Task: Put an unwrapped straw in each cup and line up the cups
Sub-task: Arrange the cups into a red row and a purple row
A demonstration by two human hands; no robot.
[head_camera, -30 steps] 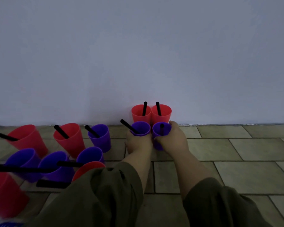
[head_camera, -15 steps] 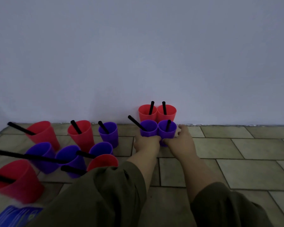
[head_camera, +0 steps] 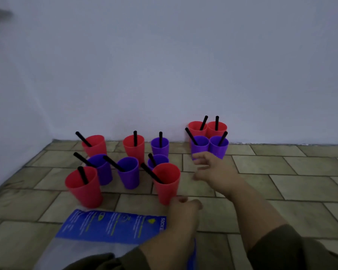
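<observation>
Eleven cups stand on the tiled floor [head_camera: 281,172], each with a black straw in it. Against the wall [head_camera: 164,65], at the floor's far edge, four cups sit packed in a tight square: two red ones [head_camera: 207,128] behind, touching the wall, and two purple ones [head_camera: 209,148] in front, rims touching.

The other seven stand loosely toward the far left corner. A far row along the wall has a red cup [head_camera: 95,146], another red cup [head_camera: 134,148] and a purple cup [head_camera: 160,147], set apart from one another. Nearer stand three purple cups [head_camera: 128,172], and nearest are a left red cup [head_camera: 84,187] and a right red cup [head_camera: 167,183], whose straw [head_camera: 151,173] leans left.

The right hand [head_camera: 216,171] hovers just in front of the purple pair, fingers [head_camera: 200,156] spread open and blurred, holding nothing; whether they touch the left purple cup cannot be told. The left hand [head_camera: 181,211] is at the base of the right red cup, fingers loosely curled; whether they grip it cannot be told. A blue printed packet [head_camera: 111,225] lies flat on the floor near the near edge, just beside the left hand.
</observation>
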